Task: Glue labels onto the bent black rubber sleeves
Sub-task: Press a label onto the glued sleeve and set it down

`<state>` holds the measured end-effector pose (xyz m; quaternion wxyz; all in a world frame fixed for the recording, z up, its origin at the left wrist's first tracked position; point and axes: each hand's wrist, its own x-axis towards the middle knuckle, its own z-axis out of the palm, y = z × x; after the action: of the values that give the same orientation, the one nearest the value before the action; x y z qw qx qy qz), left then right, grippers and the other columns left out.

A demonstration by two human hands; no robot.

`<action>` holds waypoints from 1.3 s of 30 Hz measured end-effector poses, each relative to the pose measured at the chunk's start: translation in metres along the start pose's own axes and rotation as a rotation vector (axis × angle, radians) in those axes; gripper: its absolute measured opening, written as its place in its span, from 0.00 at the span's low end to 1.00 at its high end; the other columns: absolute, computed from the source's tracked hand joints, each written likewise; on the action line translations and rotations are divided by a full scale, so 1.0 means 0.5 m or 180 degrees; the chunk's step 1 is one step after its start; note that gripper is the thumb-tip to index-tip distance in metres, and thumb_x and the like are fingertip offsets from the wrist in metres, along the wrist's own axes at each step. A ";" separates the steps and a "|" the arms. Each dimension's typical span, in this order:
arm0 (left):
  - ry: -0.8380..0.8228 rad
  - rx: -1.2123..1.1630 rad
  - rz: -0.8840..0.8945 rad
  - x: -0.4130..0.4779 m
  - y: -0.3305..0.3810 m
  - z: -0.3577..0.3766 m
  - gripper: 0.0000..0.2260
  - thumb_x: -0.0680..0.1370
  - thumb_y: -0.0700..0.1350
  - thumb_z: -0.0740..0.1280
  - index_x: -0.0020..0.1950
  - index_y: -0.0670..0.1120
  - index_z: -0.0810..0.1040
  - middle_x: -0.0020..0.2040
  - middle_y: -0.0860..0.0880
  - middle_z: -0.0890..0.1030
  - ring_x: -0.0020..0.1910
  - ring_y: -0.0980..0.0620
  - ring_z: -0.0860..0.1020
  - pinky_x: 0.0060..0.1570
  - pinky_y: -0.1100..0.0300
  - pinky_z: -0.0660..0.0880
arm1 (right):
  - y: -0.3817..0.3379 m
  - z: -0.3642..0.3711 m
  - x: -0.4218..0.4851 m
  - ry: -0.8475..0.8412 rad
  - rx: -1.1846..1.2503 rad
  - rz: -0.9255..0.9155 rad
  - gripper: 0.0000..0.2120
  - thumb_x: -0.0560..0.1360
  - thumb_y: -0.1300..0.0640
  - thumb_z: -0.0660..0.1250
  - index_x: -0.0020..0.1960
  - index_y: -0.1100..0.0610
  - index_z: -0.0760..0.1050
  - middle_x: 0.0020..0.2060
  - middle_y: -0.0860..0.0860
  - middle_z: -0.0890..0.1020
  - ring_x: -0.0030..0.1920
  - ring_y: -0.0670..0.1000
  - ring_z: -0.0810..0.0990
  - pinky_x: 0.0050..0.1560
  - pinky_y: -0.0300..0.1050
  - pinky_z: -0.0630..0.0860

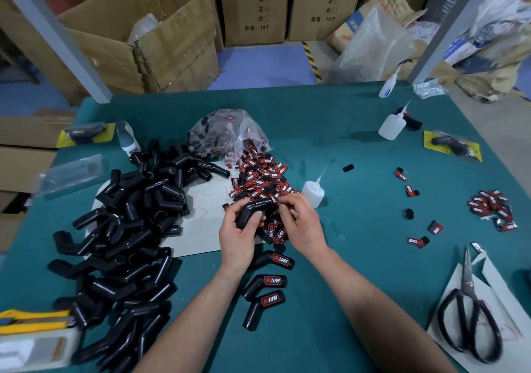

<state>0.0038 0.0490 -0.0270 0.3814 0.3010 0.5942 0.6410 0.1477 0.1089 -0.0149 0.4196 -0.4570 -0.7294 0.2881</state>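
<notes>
Three labelled sleeves below; left hand grips bent sleeve; right hand, hold unclear, beside glue bottle.

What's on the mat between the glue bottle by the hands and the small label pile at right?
Head view: a few loose labels and a small black piece, otherwise bare green mat.

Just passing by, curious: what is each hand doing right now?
Left hand: grips a bent black sleeve.
Right hand: fingers curled beside the sleeve; hold cannot be told.
</notes>
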 end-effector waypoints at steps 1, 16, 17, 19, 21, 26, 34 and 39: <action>-0.0014 0.0025 0.0009 0.000 -0.001 -0.001 0.16 0.79 0.40 0.73 0.59 0.60 0.81 0.50 0.51 0.87 0.48 0.49 0.87 0.53 0.56 0.83 | 0.001 0.000 0.001 0.0012 -0.0005 -0.0052 0.08 0.78 0.69 0.68 0.56 0.62 0.81 0.51 0.52 0.78 0.53 0.49 0.79 0.54 0.41 0.78; -0.0064 0.0051 0.0048 -0.003 0.003 -0.002 0.16 0.73 0.55 0.75 0.61 0.62 0.81 0.57 0.48 0.85 0.54 0.42 0.85 0.61 0.40 0.80 | 0.014 0.006 -0.003 0.0285 0.0153 -0.0144 0.09 0.77 0.65 0.72 0.56 0.59 0.83 0.51 0.47 0.80 0.53 0.46 0.81 0.53 0.43 0.81; -0.0056 0.0079 0.0053 -0.002 0.002 -0.002 0.16 0.73 0.55 0.75 0.61 0.62 0.81 0.57 0.48 0.85 0.55 0.42 0.85 0.61 0.39 0.80 | 0.014 0.006 -0.002 0.0294 0.0128 -0.0173 0.09 0.77 0.65 0.71 0.57 0.59 0.83 0.51 0.47 0.81 0.53 0.46 0.81 0.54 0.42 0.80; -0.0047 0.0136 0.0050 -0.002 -0.001 -0.003 0.16 0.73 0.55 0.75 0.61 0.62 0.81 0.58 0.48 0.85 0.57 0.42 0.84 0.63 0.38 0.79 | 0.015 0.005 -0.002 0.0312 0.0072 -0.0243 0.08 0.78 0.64 0.71 0.56 0.59 0.84 0.49 0.48 0.80 0.53 0.44 0.80 0.55 0.38 0.78; -0.0052 0.0173 0.0044 -0.002 -0.002 -0.004 0.16 0.74 0.56 0.75 0.61 0.62 0.81 0.58 0.49 0.85 0.58 0.43 0.84 0.63 0.38 0.78 | 0.015 0.004 -0.003 0.0332 0.0055 -0.0214 0.08 0.78 0.63 0.70 0.56 0.59 0.84 0.50 0.47 0.80 0.53 0.42 0.79 0.56 0.36 0.76; -0.0001 0.0201 0.0053 -0.005 0.001 -0.003 0.16 0.75 0.55 0.75 0.61 0.60 0.81 0.57 0.53 0.85 0.57 0.47 0.84 0.63 0.38 0.79 | 0.017 0.002 -0.005 0.0414 0.0120 -0.0146 0.07 0.78 0.61 0.71 0.55 0.58 0.83 0.51 0.42 0.80 0.54 0.41 0.80 0.57 0.36 0.76; -0.0047 0.0395 0.0166 -0.005 0.006 -0.003 0.16 0.76 0.45 0.76 0.59 0.64 0.82 0.59 0.54 0.84 0.61 0.52 0.82 0.66 0.45 0.78 | 0.011 0.004 -0.008 0.0366 0.0240 -0.0482 0.08 0.78 0.60 0.69 0.51 0.65 0.82 0.48 0.53 0.81 0.52 0.41 0.78 0.57 0.35 0.75; -0.0035 0.0465 0.0142 -0.005 0.006 -0.002 0.21 0.77 0.38 0.76 0.57 0.66 0.83 0.58 0.57 0.85 0.60 0.55 0.82 0.65 0.53 0.78 | 0.017 0.006 -0.009 0.0430 0.0280 -0.0501 0.08 0.78 0.60 0.69 0.51 0.65 0.82 0.50 0.48 0.77 0.53 0.37 0.76 0.55 0.32 0.74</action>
<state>0.0040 0.0465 -0.0237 0.3474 0.3447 0.6304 0.6026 0.1496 0.1082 -0.0248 0.5087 -0.3978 -0.7198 0.2545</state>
